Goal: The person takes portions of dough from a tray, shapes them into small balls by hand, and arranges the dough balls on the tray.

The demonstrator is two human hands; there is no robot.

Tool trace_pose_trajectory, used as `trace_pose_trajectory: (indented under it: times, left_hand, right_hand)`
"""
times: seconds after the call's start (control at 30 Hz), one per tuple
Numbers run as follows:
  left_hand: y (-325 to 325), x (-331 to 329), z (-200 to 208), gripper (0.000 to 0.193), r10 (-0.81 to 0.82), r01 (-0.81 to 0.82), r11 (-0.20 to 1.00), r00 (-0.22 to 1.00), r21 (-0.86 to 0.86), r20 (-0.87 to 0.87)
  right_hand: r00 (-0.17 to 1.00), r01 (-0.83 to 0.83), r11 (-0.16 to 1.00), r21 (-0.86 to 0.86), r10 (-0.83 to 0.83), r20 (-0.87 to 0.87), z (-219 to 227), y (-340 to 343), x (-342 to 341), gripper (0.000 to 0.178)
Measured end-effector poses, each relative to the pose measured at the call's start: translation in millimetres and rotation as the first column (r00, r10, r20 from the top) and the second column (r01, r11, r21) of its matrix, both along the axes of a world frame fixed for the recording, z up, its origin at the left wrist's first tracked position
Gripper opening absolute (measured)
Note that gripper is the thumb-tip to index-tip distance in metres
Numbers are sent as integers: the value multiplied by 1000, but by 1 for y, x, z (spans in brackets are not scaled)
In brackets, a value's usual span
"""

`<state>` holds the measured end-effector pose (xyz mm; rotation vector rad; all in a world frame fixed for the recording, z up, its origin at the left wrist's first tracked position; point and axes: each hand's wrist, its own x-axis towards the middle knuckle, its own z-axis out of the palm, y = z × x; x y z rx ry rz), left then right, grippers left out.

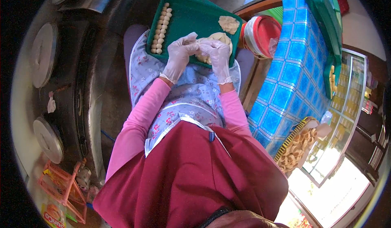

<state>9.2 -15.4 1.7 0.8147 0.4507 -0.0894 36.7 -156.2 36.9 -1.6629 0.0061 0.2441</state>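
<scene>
A green tray (pixel 191 18) rests across my lap. Two rows of small dough balls (pixel 161 29) line its left side. My left hand (pixel 178 57) and my right hand (pixel 218 58), both in thin whitish gloves, meet over the tray's near part with fingertips pinched together. Whatever lies between the fingertips is too small and covered to make out. A large pale lump of dough (pixel 225 38) sits under and behind my right hand, which partly hides it. Beyond it, toward the far right corner, lies a flatter, rough piece of dough (pixel 229 24).
Right of the tray stands a tub with a red lid (pixel 266 34). A table with a blue checked cloth (pixel 277 87) runs along my right, bearing a basket of curled light-brown pieces (pixel 299 146). On the left is a dark stove-like unit with round lids (pixel 45 55); an orange rack (pixel 61 183) stands lower left.
</scene>
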Motion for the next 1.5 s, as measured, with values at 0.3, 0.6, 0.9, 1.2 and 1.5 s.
trace_pose_trajectory:
  times: [0.3, 0.6, 0.9, 1.2, 1.5]
  left_hand:
    - [-25, -22, 35, 75, -170, -146, 651, 929, 745, 330]
    - [-12, -9, 7, 86, 35, -102, 973, 952, 207, 303]
    - [31, -4, 2, 77, 277, -311, 926, 945, 212, 176]
    - [41, -20, -12, 59, 318, -332, 914, 943, 234, 98]
    - [51, -26, -15, 50, 317, -313, 899, 948, 306, 39]
  right_hand:
    - [980, 176, 962, 209, -152, -126, -21, 8, 15, 18]
    - [941, 229, 898, 376, -106, -320, -23, 25, 25, 26]
    - [989, 120, 968, 219, -98, -107, -59, 104, 96, 23]
    - [949, 213, 852, -479, -63, 310, -101, 164, 149, 17]
    - [931, 278, 878, -389, -146, 336, -101, 184, 129, 25]
